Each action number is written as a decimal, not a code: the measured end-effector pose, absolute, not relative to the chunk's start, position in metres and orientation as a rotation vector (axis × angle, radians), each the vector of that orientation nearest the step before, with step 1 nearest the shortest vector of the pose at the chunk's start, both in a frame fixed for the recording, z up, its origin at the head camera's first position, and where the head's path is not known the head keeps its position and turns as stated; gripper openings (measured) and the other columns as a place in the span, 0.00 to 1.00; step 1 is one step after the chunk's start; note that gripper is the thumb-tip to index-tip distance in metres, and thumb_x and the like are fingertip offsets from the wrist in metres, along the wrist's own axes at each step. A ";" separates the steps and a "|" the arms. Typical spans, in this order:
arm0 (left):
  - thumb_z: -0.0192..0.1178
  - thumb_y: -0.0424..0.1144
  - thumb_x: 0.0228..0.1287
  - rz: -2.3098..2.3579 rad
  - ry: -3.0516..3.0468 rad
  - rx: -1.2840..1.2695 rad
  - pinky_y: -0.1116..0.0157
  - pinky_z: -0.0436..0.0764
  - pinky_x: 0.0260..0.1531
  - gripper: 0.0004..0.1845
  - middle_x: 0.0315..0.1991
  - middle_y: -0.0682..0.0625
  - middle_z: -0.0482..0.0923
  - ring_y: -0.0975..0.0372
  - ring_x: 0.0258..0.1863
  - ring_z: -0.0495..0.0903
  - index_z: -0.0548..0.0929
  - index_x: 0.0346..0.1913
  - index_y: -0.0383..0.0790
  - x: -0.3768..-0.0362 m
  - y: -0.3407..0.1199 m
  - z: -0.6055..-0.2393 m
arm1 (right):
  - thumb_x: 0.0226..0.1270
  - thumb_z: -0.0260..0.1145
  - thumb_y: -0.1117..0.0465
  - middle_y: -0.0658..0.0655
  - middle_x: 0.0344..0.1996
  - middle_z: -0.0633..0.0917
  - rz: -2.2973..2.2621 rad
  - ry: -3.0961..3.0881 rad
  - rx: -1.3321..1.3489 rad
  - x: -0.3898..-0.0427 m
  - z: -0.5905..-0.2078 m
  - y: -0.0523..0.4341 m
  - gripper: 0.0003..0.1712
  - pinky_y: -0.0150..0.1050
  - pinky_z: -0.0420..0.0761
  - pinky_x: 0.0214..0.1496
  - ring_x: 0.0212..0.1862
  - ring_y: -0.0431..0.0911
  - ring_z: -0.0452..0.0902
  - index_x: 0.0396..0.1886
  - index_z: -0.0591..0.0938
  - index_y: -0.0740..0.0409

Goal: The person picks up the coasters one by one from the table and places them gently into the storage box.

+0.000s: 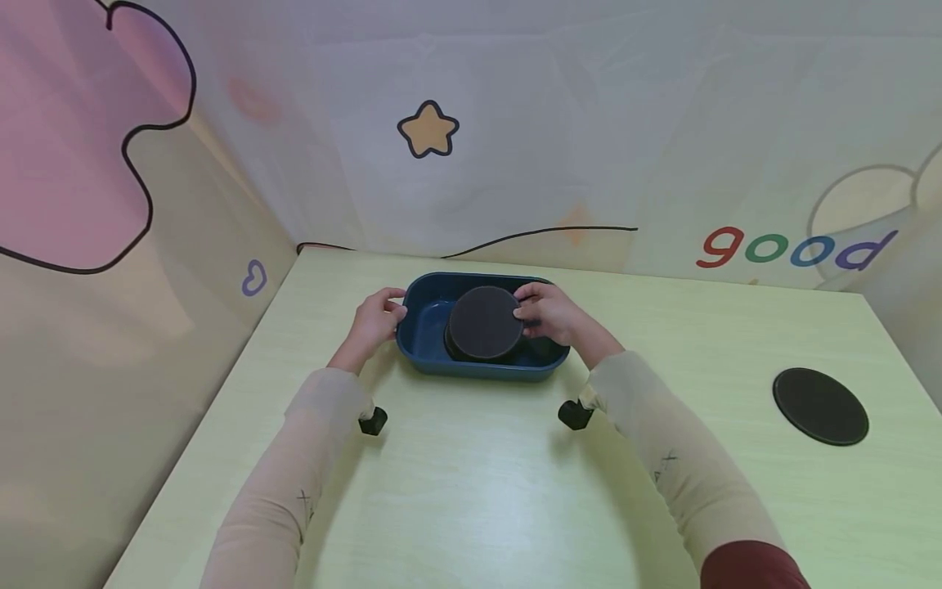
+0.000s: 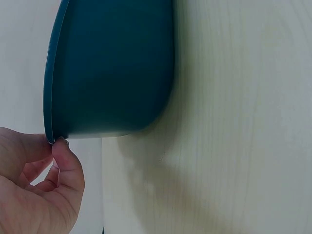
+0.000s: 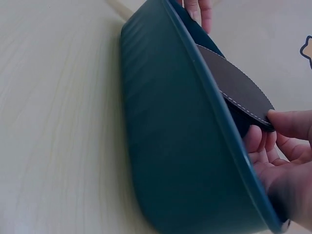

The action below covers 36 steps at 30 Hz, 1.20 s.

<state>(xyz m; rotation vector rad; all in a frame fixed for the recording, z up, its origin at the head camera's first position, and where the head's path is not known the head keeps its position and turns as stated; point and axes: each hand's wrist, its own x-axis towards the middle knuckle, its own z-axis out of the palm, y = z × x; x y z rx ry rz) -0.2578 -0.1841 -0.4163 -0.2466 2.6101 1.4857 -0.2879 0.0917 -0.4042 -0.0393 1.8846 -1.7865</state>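
While both hands work mid-frame, a disc enters the tub.
Left hand (image 1: 377, 319) pinches tub (image 1: 427, 348) rim; right hand (image 1: 553, 315) grips disc (image 1: 484, 322) edge; loose pinch could drop it askew.

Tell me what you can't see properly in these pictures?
- Under the top disc in the blue tub: the head view shows a dark edge below it, but the disc covers how many lie there.
- The right hand: its fingertips under the disc are hidden in both views.
- The tub's inside: the left wrist view shows only its outer wall.
- The left hand: cut off by the left wrist picture's edge.
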 end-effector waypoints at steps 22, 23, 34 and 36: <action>0.48 0.34 0.64 1.489 2.611 -0.257 0.70 0.78 0.26 0.18 0.42 0.41 0.71 0.57 0.34 0.73 0.68 0.58 0.40 -0.258 -0.184 -0.417 | 0.58 0.54 0.73 0.52 0.25 0.71 -1.720 2.018 0.072 -0.291 -0.424 0.071 0.13 0.32 0.73 0.24 0.24 0.43 0.70 0.43 0.67 0.63; 0.48 0.34 0.64 1.488 2.611 -0.257 0.70 0.78 0.26 0.18 0.42 0.41 0.71 0.57 0.34 0.73 0.68 0.58 0.40 -0.258 -0.184 -0.417 | 0.58 0.54 0.73 0.52 0.26 0.72 -1.702 2.050 0.078 -0.291 -0.425 0.070 0.13 0.32 0.73 0.23 0.25 0.43 0.70 0.44 0.68 0.64; 0.48 0.34 0.64 1.485 2.623 -0.242 0.66 0.80 0.29 0.18 0.42 0.41 0.71 0.57 0.34 0.73 0.68 0.57 0.40 -0.257 -0.184 -0.416 | 0.57 0.56 0.68 0.59 0.39 0.73 -1.417 2.382 0.103 -0.294 -0.431 0.062 0.14 0.30 0.74 0.22 0.26 0.43 0.69 0.45 0.72 0.63; 0.48 0.34 0.64 1.486 2.621 -0.238 0.66 0.80 0.30 0.18 0.42 0.41 0.70 0.56 0.34 0.73 0.68 0.58 0.40 -0.257 -0.184 -0.417 | 0.57 0.56 0.67 0.60 0.41 0.73 -1.388 2.404 0.095 -0.295 -0.432 0.062 0.14 0.30 0.74 0.22 0.26 0.44 0.69 0.45 0.72 0.62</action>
